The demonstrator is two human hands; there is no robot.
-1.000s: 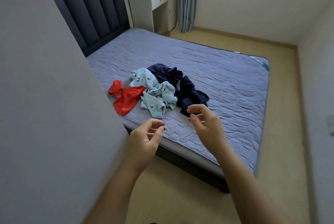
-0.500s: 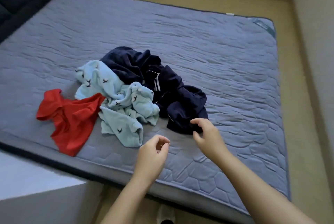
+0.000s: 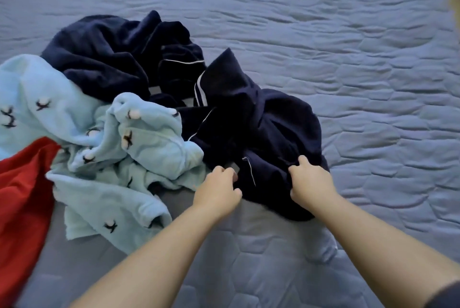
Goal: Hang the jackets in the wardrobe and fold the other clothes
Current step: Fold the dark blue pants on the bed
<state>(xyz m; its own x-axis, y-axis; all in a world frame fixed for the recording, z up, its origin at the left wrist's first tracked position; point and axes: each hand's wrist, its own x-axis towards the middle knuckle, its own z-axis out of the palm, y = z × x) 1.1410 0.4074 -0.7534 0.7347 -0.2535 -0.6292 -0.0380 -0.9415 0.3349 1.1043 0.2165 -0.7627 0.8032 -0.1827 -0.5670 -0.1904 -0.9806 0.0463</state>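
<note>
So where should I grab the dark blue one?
Probably the near edge of the navy garment, reached from the near side: it lies bunched and free on the mattress, nothing piled over it. The left hand and right hand grip there.

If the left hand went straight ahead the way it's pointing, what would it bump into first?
The navy garment. The left hand points away and slightly right, and its fingertips are at that garment's near edge, perhaps touching it. The light blue garment lies to its left, off that line.

This is a bedroom in a home: a quilted grey-blue mattress (image 3: 323,58) fills the view, with loose clothes (image 3: 149,138) on it.
</note>
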